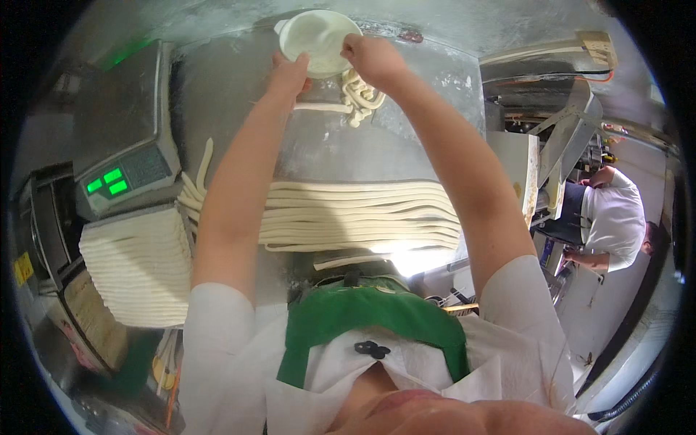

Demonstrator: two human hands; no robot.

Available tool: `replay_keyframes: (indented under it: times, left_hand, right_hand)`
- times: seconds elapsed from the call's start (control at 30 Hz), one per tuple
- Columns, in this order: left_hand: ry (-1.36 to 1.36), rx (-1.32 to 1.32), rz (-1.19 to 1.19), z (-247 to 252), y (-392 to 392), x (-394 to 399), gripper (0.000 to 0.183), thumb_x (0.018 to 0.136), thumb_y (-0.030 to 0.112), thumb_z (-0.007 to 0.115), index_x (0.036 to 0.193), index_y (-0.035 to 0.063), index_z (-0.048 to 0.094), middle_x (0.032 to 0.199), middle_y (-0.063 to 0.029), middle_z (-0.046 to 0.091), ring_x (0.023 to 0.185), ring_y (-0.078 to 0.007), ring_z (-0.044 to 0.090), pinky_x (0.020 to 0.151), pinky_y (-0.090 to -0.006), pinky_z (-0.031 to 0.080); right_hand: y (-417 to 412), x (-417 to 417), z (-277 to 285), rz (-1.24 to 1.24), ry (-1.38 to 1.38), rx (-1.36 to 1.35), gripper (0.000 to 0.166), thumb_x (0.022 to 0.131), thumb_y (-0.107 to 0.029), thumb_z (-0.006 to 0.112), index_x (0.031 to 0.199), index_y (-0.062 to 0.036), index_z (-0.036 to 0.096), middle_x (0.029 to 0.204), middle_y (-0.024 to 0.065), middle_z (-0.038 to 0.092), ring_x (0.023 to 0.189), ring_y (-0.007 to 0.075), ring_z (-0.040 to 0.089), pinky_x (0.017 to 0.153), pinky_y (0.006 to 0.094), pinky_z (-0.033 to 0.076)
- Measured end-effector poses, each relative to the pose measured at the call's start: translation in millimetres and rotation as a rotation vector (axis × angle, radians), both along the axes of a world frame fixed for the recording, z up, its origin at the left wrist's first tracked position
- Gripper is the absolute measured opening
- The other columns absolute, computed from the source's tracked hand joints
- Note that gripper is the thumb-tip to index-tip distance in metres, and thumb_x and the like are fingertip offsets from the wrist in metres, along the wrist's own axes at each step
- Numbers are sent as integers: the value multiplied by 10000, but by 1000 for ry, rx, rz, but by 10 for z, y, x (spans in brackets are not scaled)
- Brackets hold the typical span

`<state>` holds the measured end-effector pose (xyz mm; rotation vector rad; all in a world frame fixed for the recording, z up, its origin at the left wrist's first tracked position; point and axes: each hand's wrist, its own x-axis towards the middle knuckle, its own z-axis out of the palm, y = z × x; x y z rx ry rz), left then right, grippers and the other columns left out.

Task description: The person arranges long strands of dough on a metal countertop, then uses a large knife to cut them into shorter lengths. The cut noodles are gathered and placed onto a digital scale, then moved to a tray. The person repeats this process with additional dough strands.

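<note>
A white plastic bowl (318, 38) with a small handle stands over the back of the metal worktop. My left hand (292, 73) grips its near left rim, with the thumb on the edge. My right hand (370, 57) is at the right rim, its fingers bunched; whether they pinch flour or the rim does not show. Just below the bowl lies a tangled heap of dough pieces (359, 98), joined by one straight dough strip (322, 107). Long dough ropes (359, 209) lie side by side across the worktop, nearer my body. A separate short dough rope (353, 262) lies by the front edge.
A digital scale (128, 168) with lit green displays stands at the left. Nearer me is a stack of ridged white dough strips (138, 266). Metal machinery (563, 141) stands beyond the right edge, and another person (614, 217) in a white shirt works farther right.
</note>
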<state>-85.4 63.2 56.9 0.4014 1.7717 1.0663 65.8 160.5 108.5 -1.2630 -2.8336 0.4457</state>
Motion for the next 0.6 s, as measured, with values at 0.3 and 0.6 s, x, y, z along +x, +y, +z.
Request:
replay_keyframes:
  times: [0.3, 0.6]
  left_hand:
    - [309, 485, 60, -247, -577, 550, 823, 861, 1, 543, 1607, 96, 209, 1369, -208, 538, 1122, -316, 649, 756, -365, 639]
    - [-424, 158, 123, -243, -752, 597, 596, 1013, 110, 558, 1526, -32, 289, 1363, -191, 533, 1168, -287, 615, 934, -384, 619]
  right_hand:
    - [-388, -117, -244, 63, -9, -56, 307, 830, -158, 769, 1110, -52, 704, 1125, 173, 692, 1045, 371, 672, 885, 467, 554]
    - [-966, 1199, 547, -398, 551, -348, 221, 1008, -155, 607, 1125, -16, 733, 791, 4, 670, 679, 80, 569, 642, 266, 524]
